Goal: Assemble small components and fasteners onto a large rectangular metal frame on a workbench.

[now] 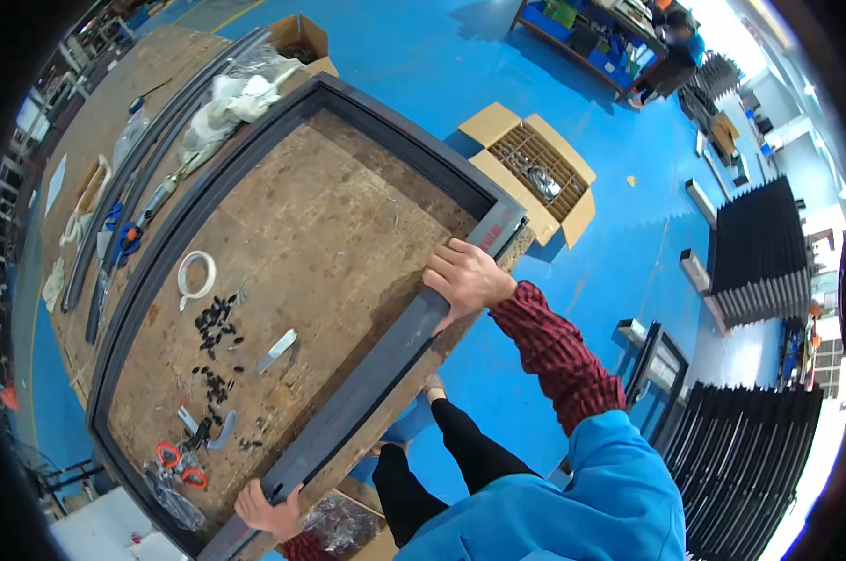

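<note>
A large dark grey rectangular frame [371, 374] with a seal-like inner edge lies over a worn wooden workbench [296, 206]. My right hand [465, 278] grips its near rail close to the right end, fingers over the top and thumb on the near side. Toward the other end of that rail, at the bottom of the view, my left hand [268, 510] is wrapped round it. Inside the frame opening lie a roll of white tape [196, 278], several small black pieces [217, 323], a utility knife [278, 349] and red-handled scissors [181, 467].
Beyond the frame, long dark strips [147, 154] and crumpled plastic wrap [219, 112] cover the bench's far side. An open cardboard box [532, 173] stands on the blue floor [399, 61]. Stacks of black frames [759, 252] stand to the right; a person [677, 56] is at a far shelf.
</note>
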A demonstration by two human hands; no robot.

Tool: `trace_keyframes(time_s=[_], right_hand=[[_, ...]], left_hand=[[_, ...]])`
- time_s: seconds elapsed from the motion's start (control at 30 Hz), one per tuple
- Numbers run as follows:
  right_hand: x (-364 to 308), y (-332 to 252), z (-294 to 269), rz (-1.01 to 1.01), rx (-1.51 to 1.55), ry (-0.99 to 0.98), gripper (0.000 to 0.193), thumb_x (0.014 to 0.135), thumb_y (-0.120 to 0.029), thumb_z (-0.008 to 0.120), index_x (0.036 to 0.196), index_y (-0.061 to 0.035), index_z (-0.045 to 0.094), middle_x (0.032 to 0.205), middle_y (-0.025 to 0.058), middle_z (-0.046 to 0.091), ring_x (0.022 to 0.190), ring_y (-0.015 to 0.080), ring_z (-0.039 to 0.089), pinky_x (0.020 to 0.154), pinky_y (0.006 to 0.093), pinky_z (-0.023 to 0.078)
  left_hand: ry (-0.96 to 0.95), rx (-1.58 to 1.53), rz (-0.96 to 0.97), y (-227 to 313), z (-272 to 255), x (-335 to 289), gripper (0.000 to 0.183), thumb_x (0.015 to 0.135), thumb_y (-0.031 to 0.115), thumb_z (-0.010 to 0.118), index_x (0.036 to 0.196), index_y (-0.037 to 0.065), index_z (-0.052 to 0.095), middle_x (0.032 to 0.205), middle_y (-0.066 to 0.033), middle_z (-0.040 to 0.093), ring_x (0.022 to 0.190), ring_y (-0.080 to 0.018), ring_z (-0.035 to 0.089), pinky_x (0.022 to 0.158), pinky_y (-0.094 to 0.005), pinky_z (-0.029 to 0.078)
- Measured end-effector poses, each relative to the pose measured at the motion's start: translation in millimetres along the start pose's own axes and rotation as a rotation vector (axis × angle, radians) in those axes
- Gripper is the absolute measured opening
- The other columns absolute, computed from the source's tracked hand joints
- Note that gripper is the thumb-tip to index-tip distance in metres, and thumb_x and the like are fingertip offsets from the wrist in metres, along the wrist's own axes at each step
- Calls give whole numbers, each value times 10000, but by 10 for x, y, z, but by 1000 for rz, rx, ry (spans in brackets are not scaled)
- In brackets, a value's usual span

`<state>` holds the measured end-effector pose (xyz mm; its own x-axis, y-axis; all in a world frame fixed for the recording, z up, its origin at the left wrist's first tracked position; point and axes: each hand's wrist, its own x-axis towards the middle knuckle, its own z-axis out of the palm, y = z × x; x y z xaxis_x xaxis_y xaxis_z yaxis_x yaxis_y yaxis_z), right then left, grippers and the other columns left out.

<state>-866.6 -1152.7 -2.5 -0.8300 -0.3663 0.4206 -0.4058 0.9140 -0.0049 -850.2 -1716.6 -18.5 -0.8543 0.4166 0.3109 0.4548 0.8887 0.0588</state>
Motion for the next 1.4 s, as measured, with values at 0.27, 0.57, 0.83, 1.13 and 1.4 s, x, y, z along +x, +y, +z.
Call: trace_keyframes(time_s=[0.27,0.57,0.83,1.13,1.4], right_hand=[[-58,-170,212,2,-59,-1,782,721,-786,625,1074,-88,610,958,108,575,837,297,556,799,421,452],[874,-2058,180,-104,295,-279,641,637,-334,845,1127,-40,555,1075,161,572,986,350,554,916,443,431],[1301,-3075,592,-157,148,-284,583,712,-520,791,1006,-69,566,927,93,617,836,281,629,812,380,480],[1513,-2976,461,-169,111,-323,610,730,-575,752,1025,-68,583,918,83,624,823,274,640,768,378,488],[2311,-3150,642,-276,528,-227,485,778,-451,732,1059,-77,601,1091,73,596,1096,266,530,874,393,451]], left_hand=[[-15,-85,-151,59,-158,-21,732,617,612,826,1083,67,681,998,-125,647,896,-324,585,846,-461,472],[30,-57,-50,-149,-268,40,613,638,530,815,1033,106,614,927,-53,633,865,-272,585,864,-383,408],[-251,26,-161,-1677,-645,-608,624,580,578,824,938,95,656,910,-82,696,865,-285,668,874,-400,452],[-110,-70,-152,-1640,-534,-596,635,538,523,865,933,78,644,880,-83,664,819,-279,649,836,-382,459],[-118,-142,-160,-1292,-800,-334,576,627,476,843,998,80,651,872,-78,650,789,-264,612,831,-374,447]])
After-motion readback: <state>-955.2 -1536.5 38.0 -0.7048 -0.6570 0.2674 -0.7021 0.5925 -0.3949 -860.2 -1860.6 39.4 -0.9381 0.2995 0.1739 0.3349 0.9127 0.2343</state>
